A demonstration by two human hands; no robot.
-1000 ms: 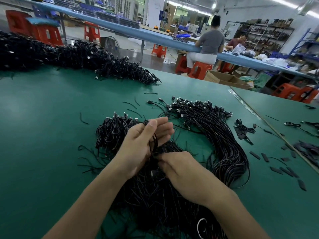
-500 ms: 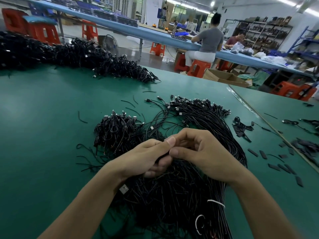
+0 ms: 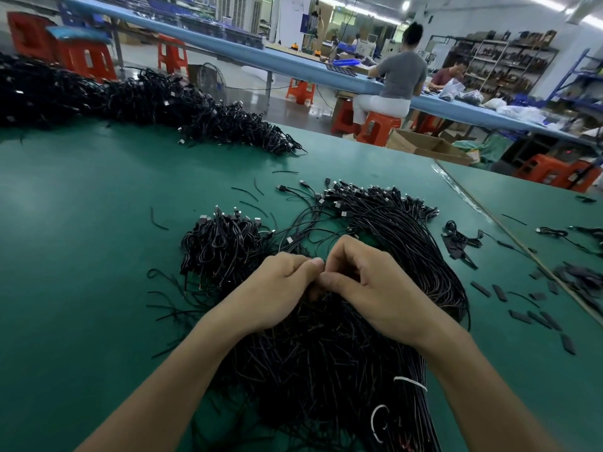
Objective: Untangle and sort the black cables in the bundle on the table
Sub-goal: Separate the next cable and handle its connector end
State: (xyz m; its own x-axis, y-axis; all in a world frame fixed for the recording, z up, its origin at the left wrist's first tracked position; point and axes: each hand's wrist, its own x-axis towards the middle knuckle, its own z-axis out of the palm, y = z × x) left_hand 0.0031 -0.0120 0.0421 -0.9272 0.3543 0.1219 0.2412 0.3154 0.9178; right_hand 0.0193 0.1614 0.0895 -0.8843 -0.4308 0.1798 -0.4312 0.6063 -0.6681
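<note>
A big bundle of thin black cables lies on the green table in front of me, curving up to the right, where its connector ends fan out. Both hands meet over its middle. My left hand and my right hand have curled fingers, thumbs touching tip to tip, pinching cable strands between them; the pinched strands are mostly hidden by the fingers. A smaller heap of looped cables sits just left of the hands. White ties wrap the bundle near my right forearm.
A long pile of black cables runs along the table's far left. Loose cable offcuts and flat black pieces lie scattered left and right. Beyond the table stand orange stools, a cardboard box and seated persons at a blue bench.
My right hand rose from the bundle's near part to meet the left hand; the left closed from spread fingers into a pinch. Both hands now sit thumb to thumb over the cables.
</note>
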